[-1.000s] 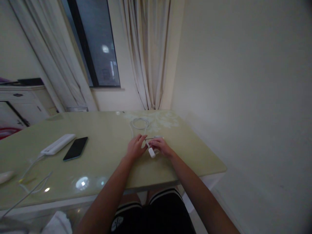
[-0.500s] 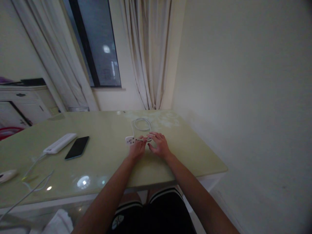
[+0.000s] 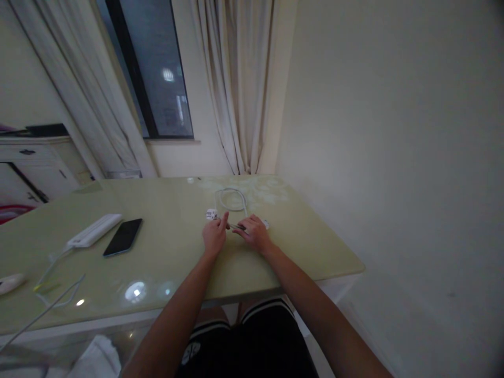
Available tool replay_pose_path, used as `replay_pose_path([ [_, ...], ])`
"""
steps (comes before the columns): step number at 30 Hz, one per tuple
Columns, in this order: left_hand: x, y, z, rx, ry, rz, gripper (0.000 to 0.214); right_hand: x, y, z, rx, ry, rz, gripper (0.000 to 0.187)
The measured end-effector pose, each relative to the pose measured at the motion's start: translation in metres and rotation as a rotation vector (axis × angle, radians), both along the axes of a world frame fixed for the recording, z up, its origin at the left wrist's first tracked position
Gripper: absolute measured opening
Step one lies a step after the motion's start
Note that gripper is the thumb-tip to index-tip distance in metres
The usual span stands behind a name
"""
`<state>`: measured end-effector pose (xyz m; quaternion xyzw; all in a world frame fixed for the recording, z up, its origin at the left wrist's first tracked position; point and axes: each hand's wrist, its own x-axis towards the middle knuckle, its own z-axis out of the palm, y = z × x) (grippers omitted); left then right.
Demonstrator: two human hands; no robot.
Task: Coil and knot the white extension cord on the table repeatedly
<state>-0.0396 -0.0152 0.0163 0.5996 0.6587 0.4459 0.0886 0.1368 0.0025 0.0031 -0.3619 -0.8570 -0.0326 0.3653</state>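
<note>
A white cable (image 3: 233, 189) lies in a loose loop on the table just beyond my hands. My left hand (image 3: 214, 234) is closed on a stretch of it, beside a small white block with dark holes or marks (image 3: 211, 214), which looks like a plug or socket. My right hand (image 3: 255, 232) pinches the same cable a short way to the right, so a short length runs between the two hands. Past the right fingers a small white piece (image 3: 266, 224) peeks out, mostly hidden; its kind is unclear.
On the left of the pale green table (image 3: 173, 262) lie a dark phone (image 3: 123, 237) and a white power strip (image 3: 95, 230) with its cord. A white rounded object (image 3: 11, 283) sits near the left edge. A wall (image 3: 394, 157) rises along the right side.
My hands have moved slightly apart, with the cable stretched between them. The left shifted left and its thumb now points up; a white piece has appeared beyond the right fingers.
</note>
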Motion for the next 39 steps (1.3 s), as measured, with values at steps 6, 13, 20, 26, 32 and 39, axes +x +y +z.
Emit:
replay_pose_path([
  [6,-0.003,0.000,-0.002,-0.106,0.292,-0.024,0.063,0.001,-0.009,0.003,-0.040,-0.051,0.038,0.038],
  [13,-0.021,0.000,-0.002,0.018,0.431,-0.157,0.059,0.005,-0.006,0.004,0.036,-0.154,-0.054,0.033],
  [20,-0.040,0.011,-0.009,0.192,0.291,-0.037,0.027,0.012,0.000,0.004,0.000,-0.062,-0.111,0.032],
  [26,-0.036,0.007,-0.011,0.253,0.112,0.171,0.032,0.009,0.001,0.002,-0.049,0.058,-0.032,0.037],
  [32,-0.032,0.007,-0.010,0.418,0.094,0.002,0.023,0.008,0.001,-0.001,-0.128,0.105,0.079,0.038],
  [39,-0.020,0.008,-0.015,0.367,0.154,-0.258,0.039,0.009,0.000,-0.001,-0.170,0.098,0.160,0.035],
])
